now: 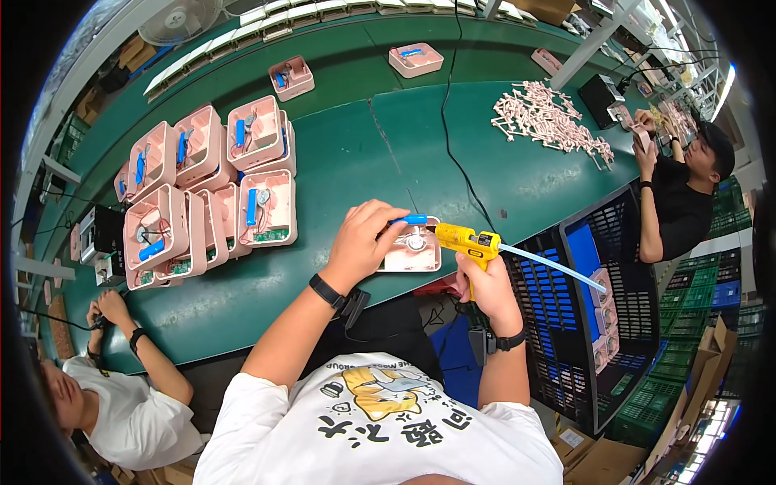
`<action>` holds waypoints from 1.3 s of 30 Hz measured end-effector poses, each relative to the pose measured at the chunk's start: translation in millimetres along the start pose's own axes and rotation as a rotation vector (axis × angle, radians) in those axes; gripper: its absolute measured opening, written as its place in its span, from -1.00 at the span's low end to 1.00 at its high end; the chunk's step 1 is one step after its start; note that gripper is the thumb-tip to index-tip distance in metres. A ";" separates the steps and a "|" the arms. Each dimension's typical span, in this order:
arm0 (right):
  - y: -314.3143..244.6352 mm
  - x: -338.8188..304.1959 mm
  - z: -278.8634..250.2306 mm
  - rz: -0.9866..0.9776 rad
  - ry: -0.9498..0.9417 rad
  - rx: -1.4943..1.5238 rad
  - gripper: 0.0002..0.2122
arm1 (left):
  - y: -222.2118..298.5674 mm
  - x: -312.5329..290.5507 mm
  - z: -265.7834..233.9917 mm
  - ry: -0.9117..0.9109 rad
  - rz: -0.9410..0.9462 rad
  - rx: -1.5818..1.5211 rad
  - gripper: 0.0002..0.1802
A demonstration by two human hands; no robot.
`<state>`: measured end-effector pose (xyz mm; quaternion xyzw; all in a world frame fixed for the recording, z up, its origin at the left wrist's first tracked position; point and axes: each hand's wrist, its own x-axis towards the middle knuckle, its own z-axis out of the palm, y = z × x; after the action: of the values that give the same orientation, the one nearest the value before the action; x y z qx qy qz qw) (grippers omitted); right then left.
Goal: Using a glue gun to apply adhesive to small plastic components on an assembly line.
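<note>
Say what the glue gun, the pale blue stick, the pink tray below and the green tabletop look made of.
Glue gun: likely hard plastic, satin; opaque yellow moulded body.
Pale blue stick: probably hot-melt glue; smooth, slightly translucent.
Pink tray: likely moulded plastic; rounded corners, even colour.
Green tabletop: rubber mat or laminate, unclear; soft sheen.

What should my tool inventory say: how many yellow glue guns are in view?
1: the yellow glue gun is in the person's right hand; others may be hidden.
</note>
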<state>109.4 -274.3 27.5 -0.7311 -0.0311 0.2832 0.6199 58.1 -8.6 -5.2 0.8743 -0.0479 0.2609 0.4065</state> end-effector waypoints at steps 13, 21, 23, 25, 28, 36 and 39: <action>-5.2 -8.2 -17.5 -0.001 -0.100 0.023 -0.76 | 4.0 2.9 -4.3 -0.101 -0.018 0.081 -0.79; 1.3 9.5 -8.9 -0.026 -0.080 0.129 -0.75 | -0.4 12.3 3.9 -0.022 -0.258 -0.020 -0.79; 3.3 13.8 -15.5 -0.002 -0.097 0.071 -0.76 | -8.4 18.2 0.4 -0.233 -0.355 0.012 -0.79; 3.1 13.8 -16.7 0.010 -0.106 0.043 -0.77 | -16.3 25.4 0.6 -0.277 -0.431 -0.067 -0.78; 0.0 8.7 -13.7 -0.004 -0.072 -0.062 -0.77 | -22.1 28.7 0.7 -0.362 -0.583 -0.227 -0.76; -8.5 -10.7 -5.3 -0.055 -0.052 0.105 -0.80 | -21.0 16.7 1.1 -0.279 -0.391 -0.061 -0.78; -0.9 -8.0 -8.1 -0.015 -0.047 0.070 -0.80 | -22.0 14.0 1.8 -0.274 -0.340 -0.020 -0.79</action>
<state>106.7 -284.5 31.9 -0.7019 -0.0412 0.2967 0.6462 77.4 6.5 -14.3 0.8930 0.0429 0.0669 0.4430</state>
